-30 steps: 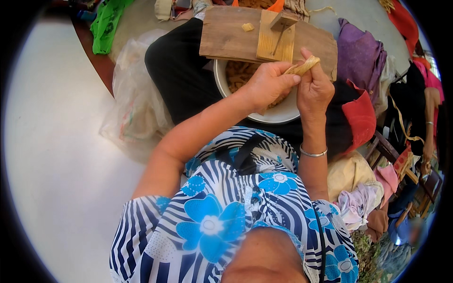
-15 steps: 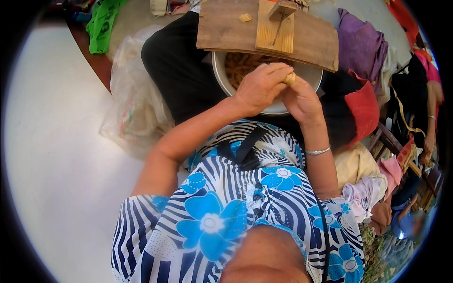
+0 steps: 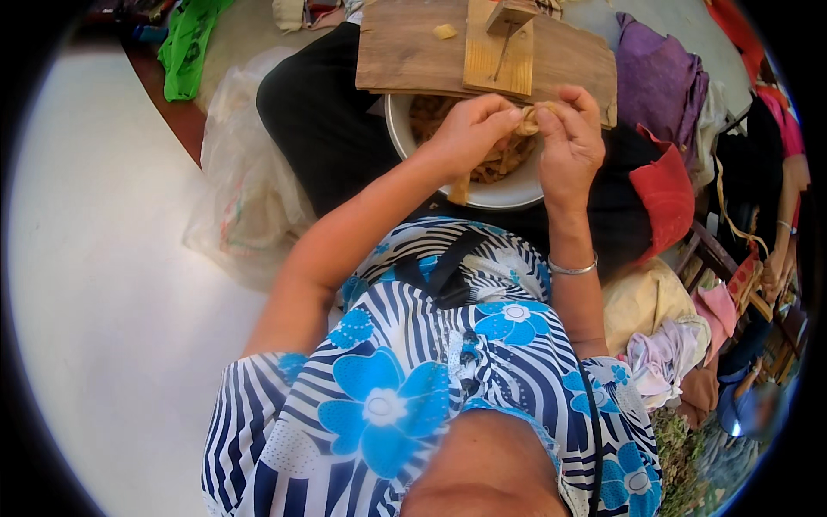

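Over a white metal bowl (image 3: 520, 196), both my hands pinch a tan folded strip (image 3: 527, 122) of a material I cannot make out. My left hand (image 3: 476, 131) closes on its left side, and my right hand (image 3: 572, 146) grips the right side, thumb against fingers. A flat tan end (image 3: 460, 189) hangs below my left hand against the bowl's near rim. Brown curled pieces (image 3: 508, 162) lie in the bowl, partly hidden by my hands. A wooden board (image 3: 405, 53) lies across the bowl's far side, bearing a lighter wood block with a thin metal rod (image 3: 502, 57).
One small tan piece (image 3: 444, 32) rests on the board. To the left are a clear plastic bag (image 3: 245, 181) and a green bag (image 3: 184, 52). Purple cloth (image 3: 659, 77) and red cloth (image 3: 662, 181) lie at the right. Another person's arm (image 3: 788, 215) shows at the far right.
My hands have moved apart, the right one rising and turning upright. The tan strip now shows between them, its end hanging below my left hand. More of the bowl's contents are visible.
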### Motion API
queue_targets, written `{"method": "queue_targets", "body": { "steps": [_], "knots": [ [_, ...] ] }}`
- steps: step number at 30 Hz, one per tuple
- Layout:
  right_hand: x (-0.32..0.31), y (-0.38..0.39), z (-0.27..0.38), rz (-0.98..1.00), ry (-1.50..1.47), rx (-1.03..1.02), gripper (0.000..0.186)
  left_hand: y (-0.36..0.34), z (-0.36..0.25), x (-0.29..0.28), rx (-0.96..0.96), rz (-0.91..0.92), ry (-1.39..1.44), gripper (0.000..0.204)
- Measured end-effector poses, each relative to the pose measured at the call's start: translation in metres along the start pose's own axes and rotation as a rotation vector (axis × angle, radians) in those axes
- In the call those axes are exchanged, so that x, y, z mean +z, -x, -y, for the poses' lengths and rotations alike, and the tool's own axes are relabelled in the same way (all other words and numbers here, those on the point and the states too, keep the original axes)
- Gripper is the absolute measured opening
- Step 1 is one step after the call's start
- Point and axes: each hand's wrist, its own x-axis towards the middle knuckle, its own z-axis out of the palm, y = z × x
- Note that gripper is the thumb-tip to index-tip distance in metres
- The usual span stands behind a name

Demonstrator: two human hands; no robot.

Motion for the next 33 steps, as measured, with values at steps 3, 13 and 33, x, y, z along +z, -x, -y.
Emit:
{"method": "queue_targets", "body": {
  "steps": [3, 13, 33],
  "knots": [
    [-0.004, 0.005, -0.009, 0.055, -0.097, 0.105, 0.014, 0.028, -0.001, -0.015, -0.021, 0.004, -0.081, 0.013],
    [-0.031, -0.026, 0.012, 0.635, 0.14, 0.36, 0.023, 0.022, -0.015, -0.027, 0.772, -0.143, -0.925, 0.01],
    [-0.04, -0.052, -0.005, 0.722, -0.342, 0.717, 0.019, -0.005, -0.028, -0.041, 0.171, 0.164, -0.335, 0.014]
  ]
}}
